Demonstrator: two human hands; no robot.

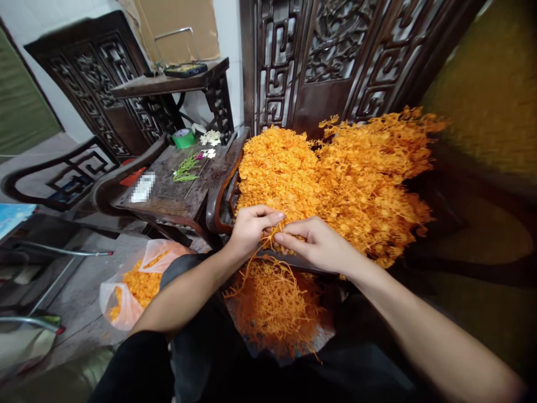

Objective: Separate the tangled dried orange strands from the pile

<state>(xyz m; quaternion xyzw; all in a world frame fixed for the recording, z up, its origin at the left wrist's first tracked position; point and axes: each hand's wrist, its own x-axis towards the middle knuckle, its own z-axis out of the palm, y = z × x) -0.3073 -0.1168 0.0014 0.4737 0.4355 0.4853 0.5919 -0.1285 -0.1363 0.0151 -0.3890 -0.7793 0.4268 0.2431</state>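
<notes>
My left hand (254,226) is closed, its thumb and fingers pinching a thin orange plastic stem (268,239). Close beside it on the right, my right hand (308,238) also pinches at the same stem, fingertips almost meeting. Part of the stem trails down past my left hand. Just beyond both hands, a big heap of orange artificial flower sprigs (281,168) covers the seat of a carved chair. Below my hands, a clear plastic bag (325,336) holds a tangle of bare orange stems (272,296) between my legs.
At the left on the floor sits a pinkish plastic bag (121,319) with orange pieces inside. A dark wooden side table (168,196) bears green tape (183,138), green sprigs (187,168) and white flowers (210,138). Metal-legged folding furniture (59,285) stands farther left.
</notes>
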